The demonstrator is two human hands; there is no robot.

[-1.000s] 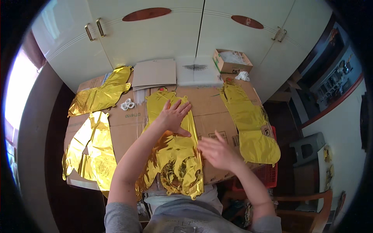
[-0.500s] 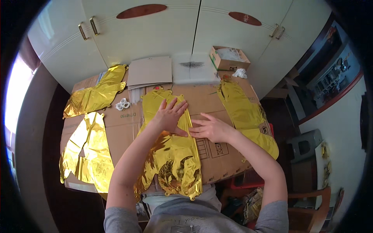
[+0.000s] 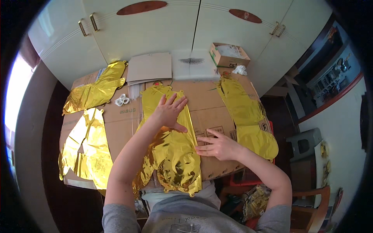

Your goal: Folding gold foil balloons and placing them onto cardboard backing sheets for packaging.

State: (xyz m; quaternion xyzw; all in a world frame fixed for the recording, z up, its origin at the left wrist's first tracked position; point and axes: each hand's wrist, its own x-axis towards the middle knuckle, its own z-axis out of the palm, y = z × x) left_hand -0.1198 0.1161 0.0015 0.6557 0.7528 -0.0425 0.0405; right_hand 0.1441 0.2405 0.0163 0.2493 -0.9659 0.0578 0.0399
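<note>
A flat gold foil balloon [image 3: 178, 149] lies in front of me on the cardboard-covered table, its lower end reaching over the near edge. My left hand [image 3: 171, 112] rests palm down on its upper part, fingers spread. Along its right edge, lower down, my right hand [image 3: 218, 146] has its fingers stretched out, the tips touching the foil. Neither hand grips anything. To the right lies another flat gold foil balloon [image 3: 248, 120]. Two more lie at the left: a far one [image 3: 95, 91] and a near, strongly shining one [image 3: 91, 147].
Small white rolls [image 3: 122, 100] sit between the left balloons and the middle one. Grey-brown card sheets [image 3: 149, 68] are stacked at the back. An open box [image 3: 230, 56] with clear plastic inside and a crumpled white tissue [image 3: 240, 70] stand back right. A wooden chair [image 3: 320, 206] is at the right.
My right hand has slid down along the right edge of the middle balloon, toward me. My left hand stays on the upper foil, with hardly any shift.
</note>
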